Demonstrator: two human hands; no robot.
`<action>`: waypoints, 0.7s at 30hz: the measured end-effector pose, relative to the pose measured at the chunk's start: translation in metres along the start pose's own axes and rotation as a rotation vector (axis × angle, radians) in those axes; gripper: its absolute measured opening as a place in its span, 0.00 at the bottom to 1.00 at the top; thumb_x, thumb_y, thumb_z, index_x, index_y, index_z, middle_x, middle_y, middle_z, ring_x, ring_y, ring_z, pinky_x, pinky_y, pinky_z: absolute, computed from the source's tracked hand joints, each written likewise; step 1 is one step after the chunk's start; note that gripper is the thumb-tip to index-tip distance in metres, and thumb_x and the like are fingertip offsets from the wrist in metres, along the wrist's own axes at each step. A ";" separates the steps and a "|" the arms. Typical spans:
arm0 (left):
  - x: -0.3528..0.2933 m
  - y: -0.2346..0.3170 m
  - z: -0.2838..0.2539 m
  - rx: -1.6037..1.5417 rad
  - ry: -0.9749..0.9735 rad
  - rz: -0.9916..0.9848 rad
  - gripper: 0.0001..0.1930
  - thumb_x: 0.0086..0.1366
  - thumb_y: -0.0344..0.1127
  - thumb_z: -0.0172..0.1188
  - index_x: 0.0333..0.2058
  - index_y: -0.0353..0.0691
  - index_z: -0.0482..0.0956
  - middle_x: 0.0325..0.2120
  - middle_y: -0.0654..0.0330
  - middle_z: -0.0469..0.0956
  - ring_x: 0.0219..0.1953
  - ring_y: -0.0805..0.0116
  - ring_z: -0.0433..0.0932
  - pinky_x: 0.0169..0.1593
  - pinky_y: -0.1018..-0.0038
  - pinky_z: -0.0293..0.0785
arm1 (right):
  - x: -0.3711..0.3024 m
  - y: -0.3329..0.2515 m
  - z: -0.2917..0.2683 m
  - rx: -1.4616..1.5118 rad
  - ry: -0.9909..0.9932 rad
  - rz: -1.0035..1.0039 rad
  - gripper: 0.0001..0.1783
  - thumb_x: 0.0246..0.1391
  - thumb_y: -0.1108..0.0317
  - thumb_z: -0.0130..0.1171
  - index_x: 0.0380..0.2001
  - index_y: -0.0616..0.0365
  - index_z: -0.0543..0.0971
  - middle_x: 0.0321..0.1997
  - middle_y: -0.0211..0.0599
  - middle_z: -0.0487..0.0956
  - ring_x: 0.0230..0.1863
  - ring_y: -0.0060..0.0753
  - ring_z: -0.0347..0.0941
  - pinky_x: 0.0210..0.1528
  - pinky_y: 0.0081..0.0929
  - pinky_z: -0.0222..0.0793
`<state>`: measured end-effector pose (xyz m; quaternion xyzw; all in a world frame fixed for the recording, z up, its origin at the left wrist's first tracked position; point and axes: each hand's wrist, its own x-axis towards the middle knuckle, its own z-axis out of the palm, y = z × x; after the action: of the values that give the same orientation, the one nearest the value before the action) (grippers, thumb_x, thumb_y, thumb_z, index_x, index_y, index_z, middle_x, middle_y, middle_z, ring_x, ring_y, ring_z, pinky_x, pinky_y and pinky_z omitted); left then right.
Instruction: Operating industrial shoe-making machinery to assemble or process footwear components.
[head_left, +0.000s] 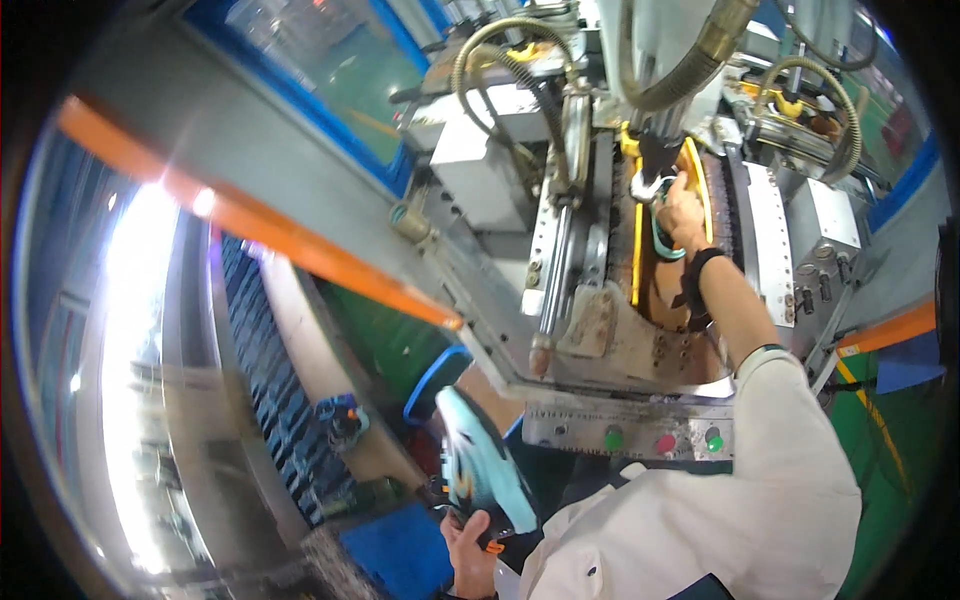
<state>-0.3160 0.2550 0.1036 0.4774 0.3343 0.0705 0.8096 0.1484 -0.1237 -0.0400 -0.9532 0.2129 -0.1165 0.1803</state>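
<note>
My left hand (468, 545) is closed around the black heel end of a light-blue sports shoe (488, 468) with white and orange marks, held low at the left of my body. My right arm reaches forward into a machine, where my right hand (683, 212) has its fingers bent against a teal-edged shoe (664, 240). This shoe sits between two yellow-edged pads (697, 165), under a dark metal press head (657, 150). My hand and the press head hide much of it, so the fingertips are only partly visible.
A control panel (630, 432) with green and red buttons runs along the machine's front. Metal cylinders (562, 260) and hoses flank the work spot. An orange-edged frame post (260, 215) stands at the left, beside a conveyor (300, 340) carrying a dark shoe (342, 422). A blue-rimmed bin (437, 385) sits below.
</note>
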 end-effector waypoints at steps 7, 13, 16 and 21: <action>-0.082 -0.079 -0.048 -0.272 0.342 0.039 0.19 0.60 0.28 0.60 0.51 0.32 0.72 0.39 0.57 0.79 0.38 0.64 0.80 0.39 0.70 0.80 | -0.221 -0.040 -0.105 0.676 -0.199 -0.615 0.07 0.51 0.80 0.56 0.35 0.63 0.77 0.36 0.44 0.79 0.39 0.47 0.77 0.42 0.38 0.72; -0.121 -0.125 -0.060 -0.530 0.424 -0.126 0.16 0.61 0.29 0.61 0.48 0.31 0.76 0.40 0.57 0.81 0.40 0.66 0.81 0.48 0.71 0.78 | -0.383 0.014 0.014 0.474 -0.576 -1.138 0.13 0.48 0.73 0.60 0.40 0.58 0.75 0.40 0.44 0.75 0.45 0.50 0.72 0.45 0.42 0.70; -0.153 -0.153 -0.081 -0.595 0.542 -0.094 0.16 0.60 0.30 0.64 0.45 0.30 0.76 0.38 0.57 0.81 0.39 0.65 0.82 0.48 0.70 0.79 | -0.390 0.044 0.086 0.277 -0.625 -1.177 0.15 0.52 0.70 0.57 0.44 0.55 0.75 0.44 0.46 0.76 0.49 0.53 0.72 0.50 0.44 0.69; -0.204 -0.177 -0.132 -0.771 0.810 0.034 0.12 0.61 0.31 0.64 0.43 0.35 0.78 0.38 0.55 0.82 0.39 0.63 0.83 0.46 0.67 0.80 | -0.376 0.052 0.099 0.212 -0.616 -1.242 0.15 0.55 0.69 0.55 0.47 0.56 0.75 0.47 0.47 0.76 0.49 0.53 0.72 0.52 0.42 0.69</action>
<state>-0.5892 0.1679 0.0129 0.0871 0.5608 0.3783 0.7313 -0.1724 0.0296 -0.2047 -0.8653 -0.4445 0.0572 0.2246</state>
